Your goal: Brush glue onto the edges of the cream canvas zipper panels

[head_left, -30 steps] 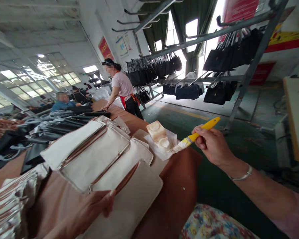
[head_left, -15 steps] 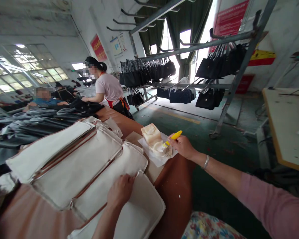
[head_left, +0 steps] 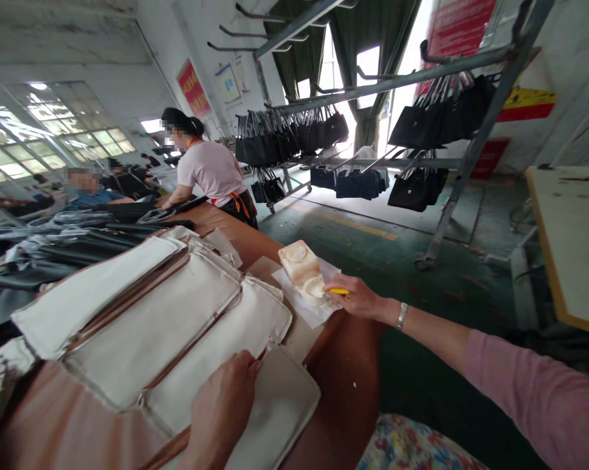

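Observation:
My right hand [head_left: 357, 297] is closed round a small brush with a yellow handle [head_left: 339, 291]. Its bristle end is down at the open, whitish mouth of a cut plastic container [head_left: 298, 262], which lies on a white sheet [head_left: 318, 316] at the table's edge. Lower down, my left hand [head_left: 228, 395] pinches the upper edge of the nearest cream bag panel [head_left: 287, 398]. Several more cream bag pieces [head_left: 157, 320] with brown edges overlap in a row to the left of it. My fingertips partly cover the pinched edge.
Brown sheeting [head_left: 346, 365] covers the table. Black bags with grey straps [head_left: 74, 241] are heaped at the left. A co-worker [head_left: 210, 173] stands beyond the table's far end. A metal rack [head_left: 451, 209] hung with dark bags stands ahead, and another table [head_left: 569, 241] is at the right.
My right hand has tilted the brush lower over the container mouth. My left hand has shifted slightly left and down, drawing the panel's edge with it. The co-worker has turned further away.

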`<state>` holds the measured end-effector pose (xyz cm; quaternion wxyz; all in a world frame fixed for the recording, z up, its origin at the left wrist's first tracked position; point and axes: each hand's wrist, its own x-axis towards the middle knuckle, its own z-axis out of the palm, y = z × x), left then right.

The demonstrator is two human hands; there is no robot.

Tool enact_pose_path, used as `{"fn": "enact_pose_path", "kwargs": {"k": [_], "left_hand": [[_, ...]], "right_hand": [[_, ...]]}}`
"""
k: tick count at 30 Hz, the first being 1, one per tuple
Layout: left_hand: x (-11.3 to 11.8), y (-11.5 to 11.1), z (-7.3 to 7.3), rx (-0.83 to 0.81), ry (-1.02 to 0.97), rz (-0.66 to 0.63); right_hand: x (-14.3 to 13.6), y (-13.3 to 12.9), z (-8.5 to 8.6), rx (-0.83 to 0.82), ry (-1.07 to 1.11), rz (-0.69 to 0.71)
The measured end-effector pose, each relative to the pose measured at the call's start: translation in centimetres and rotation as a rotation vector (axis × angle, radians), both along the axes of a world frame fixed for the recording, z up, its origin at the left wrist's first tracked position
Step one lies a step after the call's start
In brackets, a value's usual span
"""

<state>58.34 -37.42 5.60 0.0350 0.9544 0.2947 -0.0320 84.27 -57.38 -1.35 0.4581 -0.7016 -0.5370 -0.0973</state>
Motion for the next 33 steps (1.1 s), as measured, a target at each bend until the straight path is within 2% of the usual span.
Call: {"fn": "enact_pose_path", "kwargs": {"k": [2, 5, 7, 9, 12, 14, 17, 20, 24, 29, 33], "left_hand": [[-0.3, -0.8, 0.4, 0.067, 0.032, 0.011], [-0.7, -1.8, 0.6, 0.149, 0.053, 0.014], [-0.9, -2.3, 0.5, 0.187, 0.039, -0.004], [-1.1, -2.7, 0.2, 0.184, 0.023, -0.013], [-1.3, -2.9, -0.5, 0.091, -0.007, -0.011], [-1.5, -2.9, -0.9, 0.011, -0.057, -0.013], [-2.0, -2.8, -1.4, -0.112, -0.148, -0.022], [-2.7, -3.1, -1.9, -0.183, -0.221, -0.021], [-3.5, -3.5, -2.6, -0.218, -0.309, -0.024], [-3.8, -4.1, -3.0, -0.257, -0.431, -0.072], [-4.6, -4.9, -3.6, -0.244, -0.513, -0.112]], "right_hand": [[-0.6, -1.1, -0.3, -0.039, -0.034, 0.075], [-1.9, -2.2, 0.6, 0.017, 0.026, 0.056], [-3.2, -2.4, 1.7, 0.106, 0.161, 0.008], [-5.0, -2.0, 2.8, 0.217, 0.385, -0.016], [-8.3, -0.7, 3.7, 0.317, 0.694, 0.046], [-10.2, 0.5, 3.7, 0.304, 0.766, 0.118], [-11.7, 2.3, 3.3, 0.251, 0.742, 0.172], [-11.7, 3.2, 3.1, 0.252, 0.686, 0.135], [-11.6, 2.4, 3.6, 0.304, 0.642, 0.035], [-13.5, 1.7, 3.9, 0.238, 0.591, 0.115], [-13.0, 1.9, 3.9, 0.283, 0.622, 0.044]]}}
